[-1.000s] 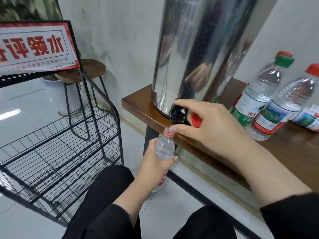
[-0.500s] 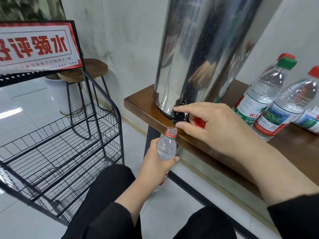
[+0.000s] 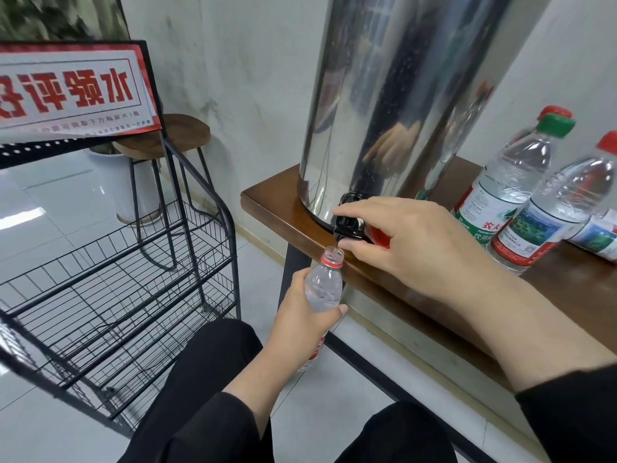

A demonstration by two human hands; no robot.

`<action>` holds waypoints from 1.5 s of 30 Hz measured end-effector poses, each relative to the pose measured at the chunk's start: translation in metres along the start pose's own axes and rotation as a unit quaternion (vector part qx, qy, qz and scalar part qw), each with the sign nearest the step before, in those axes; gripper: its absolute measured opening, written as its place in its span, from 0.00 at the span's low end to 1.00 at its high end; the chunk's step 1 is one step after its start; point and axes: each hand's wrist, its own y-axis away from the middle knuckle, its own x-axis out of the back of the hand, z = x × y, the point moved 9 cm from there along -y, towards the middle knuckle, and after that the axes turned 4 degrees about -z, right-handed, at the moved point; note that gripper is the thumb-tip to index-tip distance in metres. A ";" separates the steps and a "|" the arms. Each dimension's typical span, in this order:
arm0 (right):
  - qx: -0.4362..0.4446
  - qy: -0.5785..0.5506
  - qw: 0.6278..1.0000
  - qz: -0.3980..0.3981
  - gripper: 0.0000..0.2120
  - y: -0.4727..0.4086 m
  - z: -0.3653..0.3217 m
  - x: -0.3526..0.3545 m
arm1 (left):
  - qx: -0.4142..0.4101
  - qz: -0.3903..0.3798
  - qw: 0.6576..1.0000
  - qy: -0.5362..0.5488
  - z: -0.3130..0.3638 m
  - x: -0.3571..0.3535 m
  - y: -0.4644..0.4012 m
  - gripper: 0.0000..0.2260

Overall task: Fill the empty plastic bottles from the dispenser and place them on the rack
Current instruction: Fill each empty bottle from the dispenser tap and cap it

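At the left stands the wire rack (image 3: pixel 110 282), its shelves bare, near enough to take a filled bottle. Behind it is a stool (image 3: pixel 167 142). The left hand (image 3: pixel 300 325) is wrapped around the open bottle (image 3: pixel 325 285) and holds it upright, the mouth just below the black tap (image 3: pixel 349 225), I think so that water falls straight in. The dispenser (image 3: pixel 400 105) stands at the desk (image 3: pixel 277 205) edge, so the tap hangs over free space. The right hand (image 3: pixel 410 242) rests on the tap, finger over it and thumb under, and keeps a red cap (image 3: pixel 380 236) in the palm. At the right wait three capped bottles (image 3: pixel 514 182); nothing blocks the way to the rack
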 end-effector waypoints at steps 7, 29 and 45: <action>0.010 0.012 1.000 0.006 0.20 -0.003 -0.001 0.001 | 0.000 0.005 1.000 0.001 0.000 0.001 0.000 0.31; 0.027 0.015 1.000 0.003 0.18 -0.004 -0.005 0.000 | 0.004 -0.001 1.000 0.004 -0.003 -0.001 -0.001 0.32; 0.038 -0.006 0.997 0.071 0.16 -0.008 -0.008 0.015 | 0.005 0.003 1.000 0.010 -0.001 -0.001 0.001 0.32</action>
